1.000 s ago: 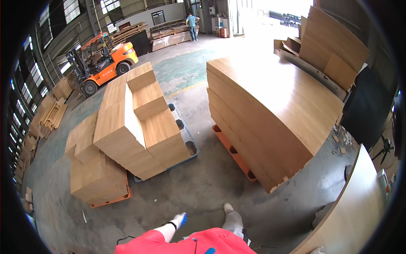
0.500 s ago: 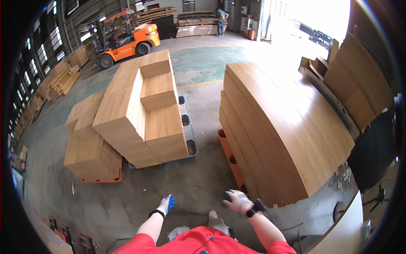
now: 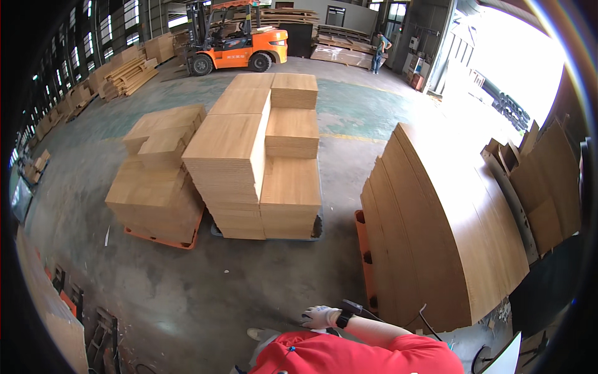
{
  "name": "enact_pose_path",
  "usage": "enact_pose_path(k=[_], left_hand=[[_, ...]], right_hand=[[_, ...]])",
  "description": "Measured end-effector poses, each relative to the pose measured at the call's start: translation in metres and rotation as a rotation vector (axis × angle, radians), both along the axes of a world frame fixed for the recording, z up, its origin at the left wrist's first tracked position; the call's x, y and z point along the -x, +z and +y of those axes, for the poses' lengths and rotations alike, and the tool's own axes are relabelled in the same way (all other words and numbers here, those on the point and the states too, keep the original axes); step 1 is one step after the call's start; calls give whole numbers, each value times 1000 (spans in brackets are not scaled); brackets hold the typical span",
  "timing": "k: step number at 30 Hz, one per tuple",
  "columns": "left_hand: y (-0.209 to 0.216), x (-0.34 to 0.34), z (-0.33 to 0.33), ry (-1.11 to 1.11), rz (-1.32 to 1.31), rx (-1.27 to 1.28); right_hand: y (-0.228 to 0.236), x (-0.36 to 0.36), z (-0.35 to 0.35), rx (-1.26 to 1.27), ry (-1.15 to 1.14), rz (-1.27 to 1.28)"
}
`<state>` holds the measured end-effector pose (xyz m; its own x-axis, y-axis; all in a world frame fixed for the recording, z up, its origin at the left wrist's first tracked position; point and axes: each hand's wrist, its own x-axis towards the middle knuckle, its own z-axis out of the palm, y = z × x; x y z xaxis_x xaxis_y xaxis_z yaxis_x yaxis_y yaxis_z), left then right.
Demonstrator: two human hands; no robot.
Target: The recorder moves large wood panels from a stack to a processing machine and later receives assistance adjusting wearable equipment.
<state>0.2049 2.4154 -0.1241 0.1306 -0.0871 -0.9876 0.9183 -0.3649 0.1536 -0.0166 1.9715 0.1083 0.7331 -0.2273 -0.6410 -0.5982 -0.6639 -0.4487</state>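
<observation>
My right hand (image 3: 319, 316), in a white work glove, reaches across in front of my red shirt. Its fingers are loosely apart and nothing shows in them. A black band (image 3: 343, 319) circles the wrist, and a small dark box-shaped device (image 3: 352, 306) sits just beyond it. My left hand is out of the picture. Nearest to the right hand, on its right, stands a tall stack of large wood-faced panels (image 3: 430, 249) on an orange pallet (image 3: 366, 262). Ahead, stepped stacks of smaller wood-coloured boards (image 3: 289, 181) rest on a blue pallet (image 3: 316, 229).
A lower board stack (image 3: 149, 187) stands on another orange pallet (image 3: 163, 240) at the left. Farther back are an orange forklift (image 3: 240, 51), piled timber (image 3: 128, 78) and a person (image 3: 379, 53). Black metal frames (image 3: 103, 340) stand at the lower left, cardboard (image 3: 548, 181) at the right.
The view has swung left, so the stacks and forklift sit farther right. My left hand has dropped out of sight. My right hand has come across in front of my body, away from the panels.
</observation>
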Motion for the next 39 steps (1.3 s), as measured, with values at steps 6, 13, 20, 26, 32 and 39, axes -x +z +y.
enact_pose_path(k=[6, 13, 20, 26, 32, 39], left_hand=[[-19, -96, 39, 235, 9, 105], [-63, -285, 0, 408, -252, 522], [11, -389, -55, 627, -392, 258], [8, -352, 72, 1092, -373, 10], [-1, -270, 143, 1884, -422, -102], [-47, -316, 114, 2177, -370, 47]], right_hand=[[-16, -88, 17, -80, -88, 128], [-2, -281, 18, -15, 94, -52], [-54, -509, 6, -26, 441, -165], [-45, -745, 73, -99, 896, -81], [-12, -984, 214, -30, 1384, -163], [71, -1135, 506, -306, 1520, -589]])
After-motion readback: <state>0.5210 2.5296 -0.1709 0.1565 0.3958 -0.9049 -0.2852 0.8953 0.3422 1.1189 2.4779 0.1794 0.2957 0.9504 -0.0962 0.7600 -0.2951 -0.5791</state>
